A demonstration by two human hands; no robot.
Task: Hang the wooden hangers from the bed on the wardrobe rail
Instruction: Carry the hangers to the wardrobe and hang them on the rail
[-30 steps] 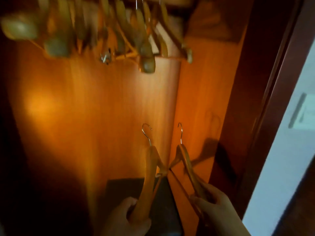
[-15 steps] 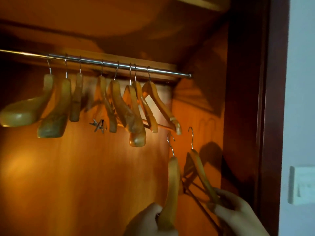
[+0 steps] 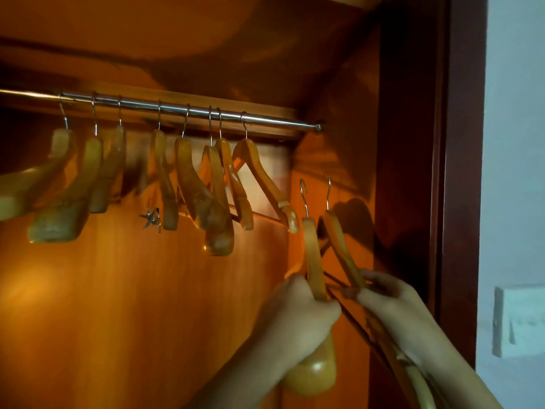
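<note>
Each bare hand, left [image 3: 298,317] and right [image 3: 395,305], has fingers clamped on a glossy honey-coloured wooden hanger [image 3: 313,261] with a steel hook, both held below the shiny metal wardrobe rail [image 3: 188,109]; no writing is legible.

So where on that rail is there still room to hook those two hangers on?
The bare stretch of the rail lies between the rightmost hung hanger and the rail's end at the side wall. Left of that, eight hooks sit close together. The left hand and right hand hold their hangers below that gap.
</note>
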